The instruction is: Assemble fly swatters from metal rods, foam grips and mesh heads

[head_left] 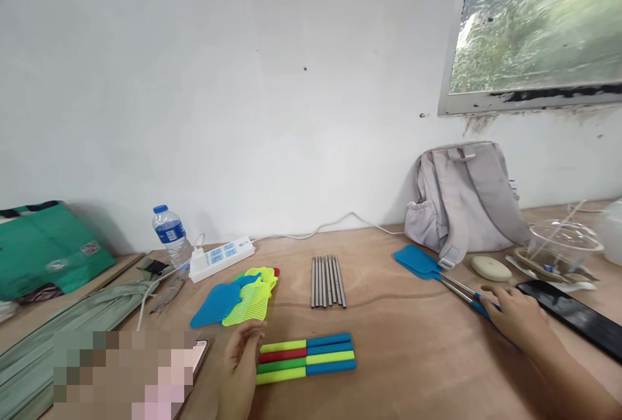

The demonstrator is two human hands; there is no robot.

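My right hand (515,311) lies over the blue handle end of a fly swatter (418,260), its fingers curled round it. Two metal shafts show side by side there, so a second swatter may lie against it. My left hand (244,350) rests loosely curled on the table, with nothing visible in its fingers. Just beyond it is an overlapping pile of perforated swatter heads (249,302) in blue, yellow, green and red. Beside that hand, coloured handle tubes (306,358) lie in two touching columns. Several metal rods (328,282) are lined up farther back.
A power strip (222,258) and water bottle (172,235) stand at the back left, near a green bag (53,248). On the right are a grey backpack (464,199), a beige oval object (490,269), a black phone (573,316) and a clear plastic bowl (564,242). Pixelation covers the lower left.
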